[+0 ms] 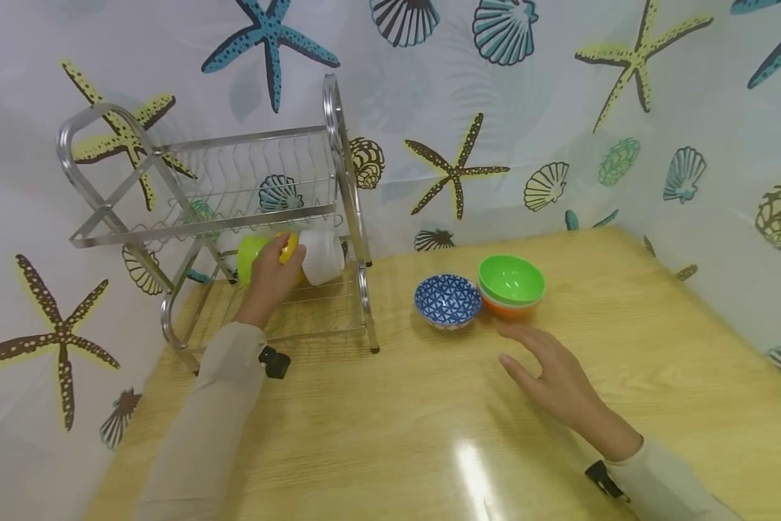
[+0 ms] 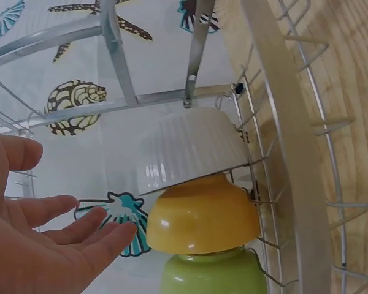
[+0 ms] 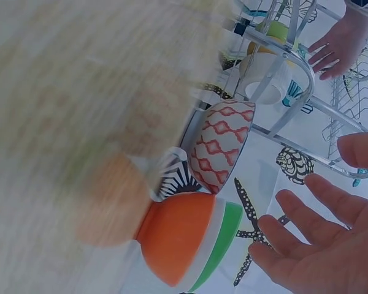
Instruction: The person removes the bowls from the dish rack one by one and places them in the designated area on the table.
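On the lower tier of a metal dish rack, a white ribbed bowl (image 2: 193,147), a yellow bowl (image 2: 202,214) and a lime green bowl (image 2: 214,275) stand on their sides in a row. My left hand (image 1: 276,275) hovers just before them, its fingers extended and a gap visible in the left wrist view. Over the table, my right hand (image 1: 559,380) holds nothing, fingers loosely spread. Beyond it is a nested stack, a green bowl (image 1: 511,278) on top and an orange bowl (image 3: 178,239) at the bottom. Beside the stack sits a blue-patterned bowl (image 1: 448,300), its outside red-patterned.
The two-tier dish rack (image 1: 234,224) stands at the back left, wire slots on its upper tier. A wooden table (image 1: 390,405) extends to the right. Behind hangs a white curtain (image 1: 390,94) printed with starfish and shells.
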Demonstrator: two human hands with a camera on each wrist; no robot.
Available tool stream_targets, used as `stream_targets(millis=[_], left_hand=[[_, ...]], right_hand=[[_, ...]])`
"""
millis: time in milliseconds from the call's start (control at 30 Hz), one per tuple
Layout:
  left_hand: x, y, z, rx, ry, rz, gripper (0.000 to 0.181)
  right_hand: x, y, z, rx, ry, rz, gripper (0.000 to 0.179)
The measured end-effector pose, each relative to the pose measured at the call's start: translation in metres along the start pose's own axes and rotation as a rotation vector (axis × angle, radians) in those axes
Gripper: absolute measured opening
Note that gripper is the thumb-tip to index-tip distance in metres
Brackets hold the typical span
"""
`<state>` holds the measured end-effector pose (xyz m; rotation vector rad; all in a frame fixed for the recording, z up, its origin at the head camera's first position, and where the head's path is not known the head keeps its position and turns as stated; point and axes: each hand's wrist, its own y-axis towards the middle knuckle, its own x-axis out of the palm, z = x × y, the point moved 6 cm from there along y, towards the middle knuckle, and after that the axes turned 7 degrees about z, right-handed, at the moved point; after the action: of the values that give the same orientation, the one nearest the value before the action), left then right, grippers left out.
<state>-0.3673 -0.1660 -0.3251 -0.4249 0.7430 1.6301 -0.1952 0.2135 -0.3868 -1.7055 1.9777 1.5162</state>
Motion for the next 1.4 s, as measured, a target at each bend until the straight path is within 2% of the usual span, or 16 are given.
stream_targets(millis=[133, 300, 467, 700, 800, 967, 1200, 1400], left_hand=[[0.003, 0.003, -0.009, -0.051, 0.007, -0.034, 0.063], [0.007, 0.007, -0.015, -0.081, -0.003, -0.097, 0.066], [0.013, 0.010, -0.019, -0.134, -0.058, -0.175, 0.072], [0.020, 0.011, -0.023, -0.221, -0.117, -0.236, 0.075], [0.024, 0.011, -0.023, -0.224, -0.145, -0.241, 0.073], [0.031, 0.014, -0.024, -0.228, -0.233, -0.217, 0.060], [0.041, 0.014, -0.033, -0.330, -0.342, -0.214, 0.056], [0.049, 0.017, -0.038, -0.368, -0.515, -0.216, 0.053]], right_hand=[[0.002, -0.003, 0.000, 0.007, 0.003, -0.004, 0.036], [0.001, -0.006, 0.000, 0.014, 0.001, -0.007, 0.037], [-0.002, -0.006, -0.003, 0.012, 0.003, 0.000, 0.037], [-0.005, -0.006, -0.004, 0.018, -0.007, -0.010, 0.036], [-0.006, -0.006, -0.004, 0.020, -0.008, -0.012, 0.035], [-0.007, -0.008, -0.002, 0.028, -0.005, -0.017, 0.034], [-0.006, -0.015, 0.003, 0.053, -0.006, -0.030, 0.035], [-0.006, -0.017, 0.002, 0.043, -0.011, -0.027, 0.035]])
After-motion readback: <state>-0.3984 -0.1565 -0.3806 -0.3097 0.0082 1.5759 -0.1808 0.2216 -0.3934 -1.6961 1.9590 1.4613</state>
